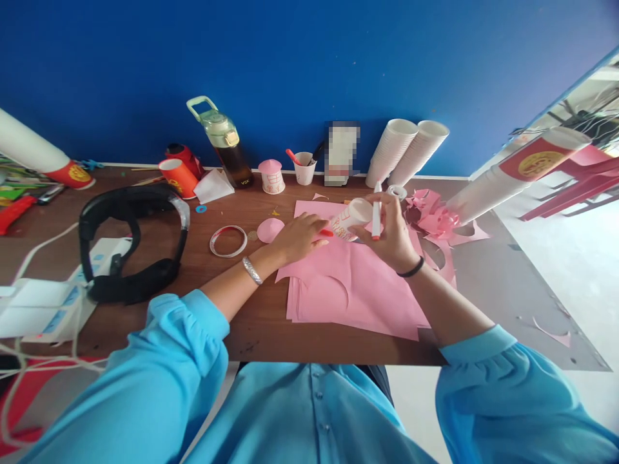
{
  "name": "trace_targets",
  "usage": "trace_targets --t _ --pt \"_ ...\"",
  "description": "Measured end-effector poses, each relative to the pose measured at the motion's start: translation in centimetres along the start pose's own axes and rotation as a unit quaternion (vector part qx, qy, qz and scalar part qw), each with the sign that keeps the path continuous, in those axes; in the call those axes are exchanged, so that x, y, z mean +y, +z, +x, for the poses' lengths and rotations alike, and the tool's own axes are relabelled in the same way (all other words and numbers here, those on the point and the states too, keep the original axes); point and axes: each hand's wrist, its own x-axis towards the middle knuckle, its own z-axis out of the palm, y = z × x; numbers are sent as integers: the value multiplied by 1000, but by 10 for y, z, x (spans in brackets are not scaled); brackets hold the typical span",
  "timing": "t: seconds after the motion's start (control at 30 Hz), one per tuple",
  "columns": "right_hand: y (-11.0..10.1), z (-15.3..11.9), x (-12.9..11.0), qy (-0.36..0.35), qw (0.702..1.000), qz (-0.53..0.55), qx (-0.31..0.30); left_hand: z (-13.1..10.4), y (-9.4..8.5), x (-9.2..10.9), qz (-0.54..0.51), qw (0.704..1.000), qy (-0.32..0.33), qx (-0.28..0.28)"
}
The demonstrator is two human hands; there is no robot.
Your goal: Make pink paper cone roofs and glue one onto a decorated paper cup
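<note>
My right hand is closed round a white paper cup with red line drawings on its side, tilted over the pink sheets. The same hand also holds a white marker upright, its red end down. Left of the cup, my left hand has its fingers bent round a small red marker cap. Pink paper sheets lie stacked beneath both hands. A pink paper cone rests beside my left wrist. Farther back stands a decorated cup with a pink cone roof.
Along the blue wall stand a drink bottle, a pen cup, a blurred upright object and stacked paper cups. A tape roll and black headset lie left. Pink scraps lie right.
</note>
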Motion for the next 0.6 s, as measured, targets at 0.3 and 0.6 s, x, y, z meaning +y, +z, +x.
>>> trace_targets --t 0.3,0.6 --pt "18 -17 -3 32 992 29 -119 -14 -21 -12 -5 990 -106 93" --pt "9 -13 -23 20 990 126 -65 -12 -19 5 -482 844 -177 154"
